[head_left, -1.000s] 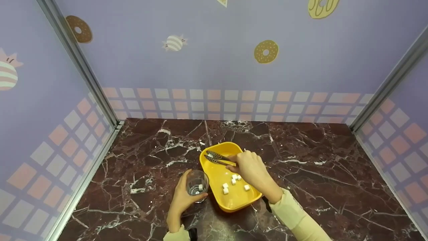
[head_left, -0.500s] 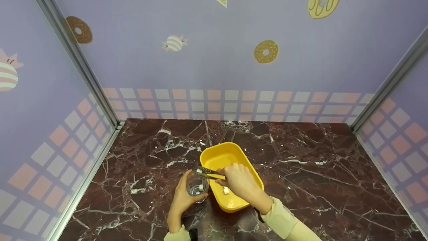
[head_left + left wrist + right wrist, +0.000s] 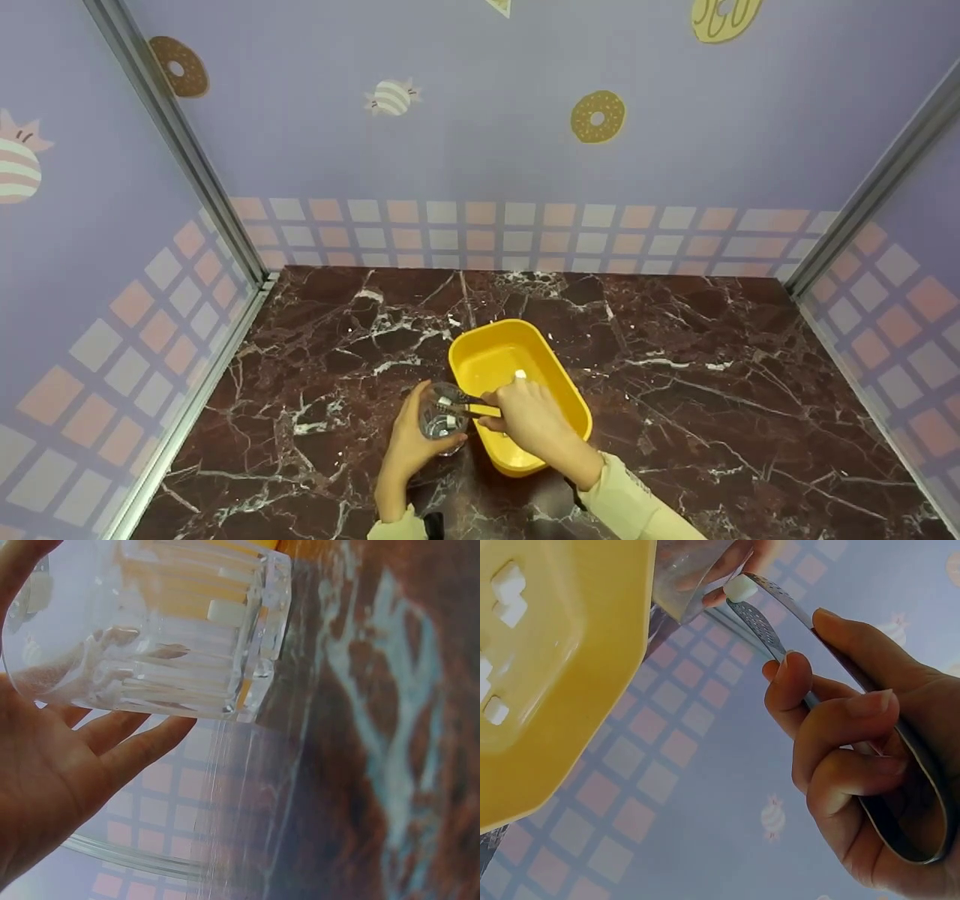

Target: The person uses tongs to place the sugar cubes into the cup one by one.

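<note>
My left hand (image 3: 407, 442) grips a clear drinking glass (image 3: 165, 660) around its side, the glass upright on the table. One white cube (image 3: 225, 612) lies near the glass's bottom. With curled fingers my right hand (image 3: 534, 420) holds metal tongs (image 3: 784, 598) with perforated tips. Pinched between those tips is another white cube (image 3: 741, 588), and in the head view the tips reach over the mouth of the glass. Just right of the glass stands a yellow tray (image 3: 480, 360) with several more white cubes (image 3: 508, 583), partly hidden by my right hand in the head view.
The dark red marbled tabletop (image 3: 720, 405) spreads around the tray and glass. A purple back wall (image 3: 480, 150) and side panels with metal corner posts (image 3: 180, 150) enclose it.
My right hand has moved the tongs, with the cube pinched in them, from the tray's far left part toward me and over the glass. The left hand and glass have stayed in place.
</note>
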Tool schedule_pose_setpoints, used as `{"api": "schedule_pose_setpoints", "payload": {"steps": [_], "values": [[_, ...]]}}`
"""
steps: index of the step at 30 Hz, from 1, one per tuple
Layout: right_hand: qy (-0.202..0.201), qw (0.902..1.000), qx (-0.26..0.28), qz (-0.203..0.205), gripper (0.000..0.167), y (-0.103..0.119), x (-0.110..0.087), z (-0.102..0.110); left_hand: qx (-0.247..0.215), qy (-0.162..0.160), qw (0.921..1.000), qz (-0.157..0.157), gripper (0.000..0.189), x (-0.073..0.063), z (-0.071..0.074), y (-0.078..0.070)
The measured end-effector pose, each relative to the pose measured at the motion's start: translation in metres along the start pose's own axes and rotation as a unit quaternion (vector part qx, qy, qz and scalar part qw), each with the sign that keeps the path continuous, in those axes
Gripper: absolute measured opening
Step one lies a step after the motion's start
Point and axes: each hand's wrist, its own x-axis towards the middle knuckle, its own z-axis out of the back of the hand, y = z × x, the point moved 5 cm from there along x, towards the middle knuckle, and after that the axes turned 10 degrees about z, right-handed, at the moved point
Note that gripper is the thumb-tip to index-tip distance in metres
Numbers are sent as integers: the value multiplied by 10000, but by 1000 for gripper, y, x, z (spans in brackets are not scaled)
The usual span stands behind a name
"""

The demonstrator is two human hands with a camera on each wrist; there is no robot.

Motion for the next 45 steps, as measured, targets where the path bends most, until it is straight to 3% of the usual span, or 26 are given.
{"api": "schedule_pose_setpoints", "payload": {"steps": [7, 18, 27, 45], "values": [[-22, 9993, 336, -137, 19, -5, -1, 3, -80, -12, 10000, -42, 94, 0, -1, 0], [-405, 9986, 347, -21, 19, -15, -2, 13, -42, -106, 9999, -86, 93, -2, 1, 0], [-372, 9942, 879, -492, 17, -35, -5, 25, 170, -185, 9997, -35, 95, -1, 1, 0], [-290, 9904, 639, -1188, 25, -80, -6, 17, 148, -187, 9997, -5, 96, 0, 0, 1]]}}
